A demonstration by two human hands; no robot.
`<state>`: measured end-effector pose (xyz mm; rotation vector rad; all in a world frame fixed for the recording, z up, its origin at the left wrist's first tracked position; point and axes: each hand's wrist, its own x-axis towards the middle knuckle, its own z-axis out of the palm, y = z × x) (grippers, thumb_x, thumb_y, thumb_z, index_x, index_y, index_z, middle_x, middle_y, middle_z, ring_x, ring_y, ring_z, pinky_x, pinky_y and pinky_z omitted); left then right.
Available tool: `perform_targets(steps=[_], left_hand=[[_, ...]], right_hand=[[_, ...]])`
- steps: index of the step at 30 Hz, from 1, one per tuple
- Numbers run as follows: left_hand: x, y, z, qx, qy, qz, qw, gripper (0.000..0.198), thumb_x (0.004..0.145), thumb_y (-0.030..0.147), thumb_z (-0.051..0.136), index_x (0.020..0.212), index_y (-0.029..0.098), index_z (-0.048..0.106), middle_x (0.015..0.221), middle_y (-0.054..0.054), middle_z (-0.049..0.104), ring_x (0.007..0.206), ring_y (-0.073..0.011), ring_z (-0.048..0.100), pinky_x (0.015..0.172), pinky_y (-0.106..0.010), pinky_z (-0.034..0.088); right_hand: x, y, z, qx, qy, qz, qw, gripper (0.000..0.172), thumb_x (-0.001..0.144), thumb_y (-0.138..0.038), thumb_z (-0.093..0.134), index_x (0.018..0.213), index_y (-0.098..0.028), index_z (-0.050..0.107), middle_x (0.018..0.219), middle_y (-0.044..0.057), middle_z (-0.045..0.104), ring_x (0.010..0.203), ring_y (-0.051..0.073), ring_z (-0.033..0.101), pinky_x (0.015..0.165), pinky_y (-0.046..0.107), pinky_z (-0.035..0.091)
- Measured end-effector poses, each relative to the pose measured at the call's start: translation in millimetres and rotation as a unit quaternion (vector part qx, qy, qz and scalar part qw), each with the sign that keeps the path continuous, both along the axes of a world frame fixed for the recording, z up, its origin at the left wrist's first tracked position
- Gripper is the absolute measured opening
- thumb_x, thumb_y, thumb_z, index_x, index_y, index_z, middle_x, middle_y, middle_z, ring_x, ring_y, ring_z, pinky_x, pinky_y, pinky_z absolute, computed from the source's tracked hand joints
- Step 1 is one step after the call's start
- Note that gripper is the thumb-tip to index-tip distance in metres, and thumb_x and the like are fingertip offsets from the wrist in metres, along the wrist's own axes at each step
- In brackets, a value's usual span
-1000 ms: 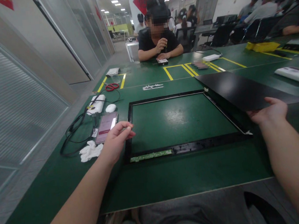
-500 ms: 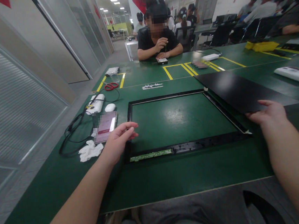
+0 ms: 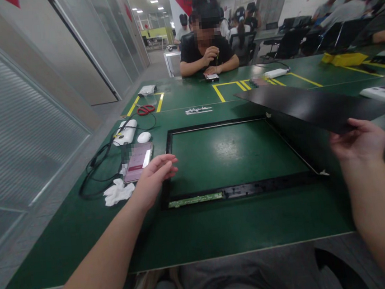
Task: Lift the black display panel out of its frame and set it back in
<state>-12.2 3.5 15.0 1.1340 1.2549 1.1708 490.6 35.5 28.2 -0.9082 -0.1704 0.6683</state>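
Note:
My right hand (image 3: pixel 359 142) grips the near edge of a thin, glossy black panel (image 3: pixel 304 102), thumb on top and fingers beneath. The panel is tilted and raised above the table, its left part over the far right corner of a black rectangular frame (image 3: pixel 271 185). That frame lies flat, with a green circuit strip (image 3: pixel 195 200) set in its near side at the left. By the frame's left side hovers my left hand (image 3: pixel 159 170), fingers stretched out and holding nothing.
On the green table (image 3: pixel 221 232), a phone (image 3: pixel 138 161), crumpled tissue (image 3: pixel 118 192), white mouse-shaped object (image 3: pixel 144 137), white box-like device (image 3: pixel 125 132), black cables and red scissors (image 3: pixel 146 110) lie left. Small white strips (image 3: pixel 198 110) lie beyond the frame. A person (image 3: pixel 207 47) sits opposite.
My right hand has lifted the black panel off the table and moved it up and to the right. My left hand stays nearly where it was beside the frame.

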Motion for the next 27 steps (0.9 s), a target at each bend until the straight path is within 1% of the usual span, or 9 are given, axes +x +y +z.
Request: perform_targets(steps=[3,6,11,13,15,18,20,24,27], left_hand=[[1,0,2.0,-0.020,-0.030,0.027,0.999,0.040,0.071,0.043,0.088,0.102,0.020,0.075,0.109,-0.007,0.077,0.091,-0.0195,0.070,0.081,-0.031,0.056],[2,1,4.4,-0.031,-0.081,0.047,0.995,0.037,0.076,0.037,0.083,0.106,0.018,0.072,0.116,-0.011,0.076,0.101,-0.0224,0.071,0.088,-0.033,0.057],[2,3,7.8,-0.026,-0.160,0.100,0.982,0.035,0.080,0.027,0.076,0.112,0.016,0.069,0.123,-0.013,0.073,0.118,-0.0244,0.070,0.105,-0.034,0.054],[1,3,9.9,-0.039,-0.180,0.097,0.978,0.036,0.081,0.027,0.075,0.115,0.015,0.068,0.121,-0.015,0.074,0.118,-0.0248,0.071,0.104,-0.033,0.056],[1,1,12.5,-0.067,-0.186,0.060,0.978,0.039,0.082,0.032,0.075,0.116,0.014,0.068,0.118,-0.017,0.076,0.113,-0.0269,0.073,0.096,-0.035,0.059],[2,-3,16.6,-0.089,-0.162,-0.011,0.983,0.049,0.076,0.038,0.078,0.118,0.014,0.070,0.112,-0.017,0.078,0.105,-0.0312,0.076,0.082,-0.038,0.063],[2,-5,18.7,-0.072,-0.143,-0.033,0.987,0.054,0.071,0.035,0.080,0.120,0.015,0.072,0.111,-0.015,0.079,0.104,-0.0333,0.076,0.077,-0.037,0.062],[0,-4,20.2,-0.038,-0.124,0.006,0.991,0.051,0.064,0.028,0.081,0.115,0.019,0.077,0.118,-0.012,0.080,0.107,-0.0357,0.075,0.073,-0.036,0.061],[-3,-1,20.0,-0.023,-0.126,0.053,0.990,0.053,0.063,0.025,0.080,0.116,0.019,0.077,0.117,-0.010,0.080,0.109,-0.0356,0.074,0.079,-0.038,0.063]], right_hand=[[-6,-3,4.2,0.075,0.021,0.028,0.997,0.030,0.056,0.000,0.050,0.078,-0.020,0.051,0.085,-0.001,0.064,0.069,0.010,0.065,0.059,0.020,0.058],[-8,-6,5.2,0.097,0.006,0.067,0.993,0.033,0.053,-0.005,0.054,0.082,-0.022,0.056,0.090,0.000,0.069,0.076,0.015,0.069,0.064,0.027,0.062],[-13,-17,6.3,0.063,-0.073,0.150,0.984,0.030,0.060,-0.015,0.060,0.087,-0.024,0.067,0.095,0.006,0.073,0.093,0.029,0.074,0.074,0.048,0.065],[-19,-24,9.5,0.028,-0.105,0.172,0.979,0.030,0.063,-0.017,0.061,0.090,-0.026,0.071,0.096,0.008,0.074,0.100,0.034,0.073,0.078,0.055,0.063],[-26,-28,13.8,-0.008,-0.119,0.166,0.979,0.029,0.066,-0.019,0.060,0.090,-0.027,0.073,0.098,0.009,0.075,0.103,0.036,0.073,0.079,0.059,0.063],[-36,-31,18.1,-0.040,-0.127,0.196,0.972,0.031,0.067,-0.019,0.059,0.094,-0.027,0.073,0.106,0.010,0.076,0.105,0.036,0.072,0.081,0.060,0.062],[-40,-29,17.8,-0.045,-0.134,0.228,0.963,0.035,0.067,-0.019,0.060,0.098,-0.025,0.075,0.110,0.011,0.076,0.105,0.035,0.072,0.082,0.059,0.062],[-40,-23,13.1,-0.081,-0.136,0.249,0.955,0.044,0.064,-0.017,0.060,0.104,-0.019,0.077,0.106,0.011,0.078,0.088,0.028,0.073,0.072,0.047,0.064],[-40,-20,10.9,-0.133,-0.119,0.280,0.943,0.053,0.059,-0.013,0.059,0.109,-0.018,0.076,0.100,0.010,0.078,0.077,0.024,0.072,0.060,0.037,0.061]])
